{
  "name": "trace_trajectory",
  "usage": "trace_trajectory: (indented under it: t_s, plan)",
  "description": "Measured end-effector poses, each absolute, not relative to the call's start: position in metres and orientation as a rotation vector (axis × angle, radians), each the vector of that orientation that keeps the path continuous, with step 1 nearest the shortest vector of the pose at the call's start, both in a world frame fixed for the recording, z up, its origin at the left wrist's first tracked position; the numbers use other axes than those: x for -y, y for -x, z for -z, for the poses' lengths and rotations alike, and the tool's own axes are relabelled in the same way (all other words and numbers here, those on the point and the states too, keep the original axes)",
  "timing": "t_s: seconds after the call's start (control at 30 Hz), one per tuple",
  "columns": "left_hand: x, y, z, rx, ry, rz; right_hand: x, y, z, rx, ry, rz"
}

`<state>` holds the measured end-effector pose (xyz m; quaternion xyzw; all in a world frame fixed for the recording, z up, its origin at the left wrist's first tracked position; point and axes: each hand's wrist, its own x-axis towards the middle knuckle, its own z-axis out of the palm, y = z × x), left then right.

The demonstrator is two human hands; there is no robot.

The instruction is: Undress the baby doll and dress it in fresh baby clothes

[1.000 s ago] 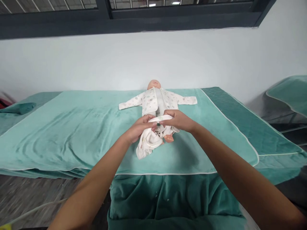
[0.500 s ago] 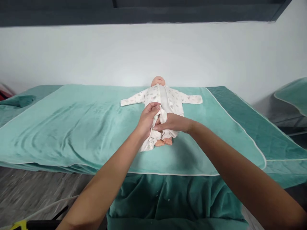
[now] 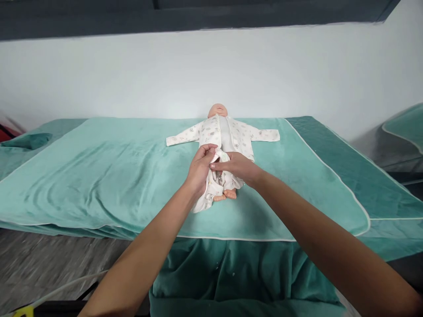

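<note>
A baby doll lies on its back, head toward the wall, in a white printed baby jacket with both sleeves spread out. White printed baby pants are bunched over its lower legs, and the bare feet show below them. My left hand pinches the pants' gathered cloth on the left side. From the right, my right hand grips the same cloth, thumb laid across it toward my left hand. Parts of the doll's legs are hidden by the cloth and my hands.
Under the doll a light green blanket with white edging covers the bed, with some folds at left. A darker green cover shows at right and hangs down in front. Behind stands a white wall. A green padded piece is at far right.
My right hand has shifted slightly up, its thumb now across the cloth near my left fingers. My left hand has moved a little left and down. The doll stays in place.
</note>
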<state>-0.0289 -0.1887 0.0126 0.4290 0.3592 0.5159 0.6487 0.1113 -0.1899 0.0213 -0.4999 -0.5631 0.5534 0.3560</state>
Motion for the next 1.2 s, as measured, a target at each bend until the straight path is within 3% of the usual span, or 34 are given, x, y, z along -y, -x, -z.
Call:
trace_trajectory:
  t_s: [0.37,0.63,0.97,1.2]
  plan:
    - [0.182,0.039,0.001,-0.803,-0.986,-1.157,0.200,-0.116,-0.025,1.287,1.112,-1.525]
    - [0.179,0.059,-0.005,-0.744,-1.240,-0.663,0.192,-0.126,-0.014,1.224,1.083,-1.487]
    - [0.159,0.039,0.015,-0.663,-0.857,-1.067,0.193,-0.138,-0.027,1.605,1.051,-1.712]
    - [0.168,0.050,0.004,-0.826,-1.052,-0.826,0.180,-0.132,-0.006,1.221,1.056,-1.542]
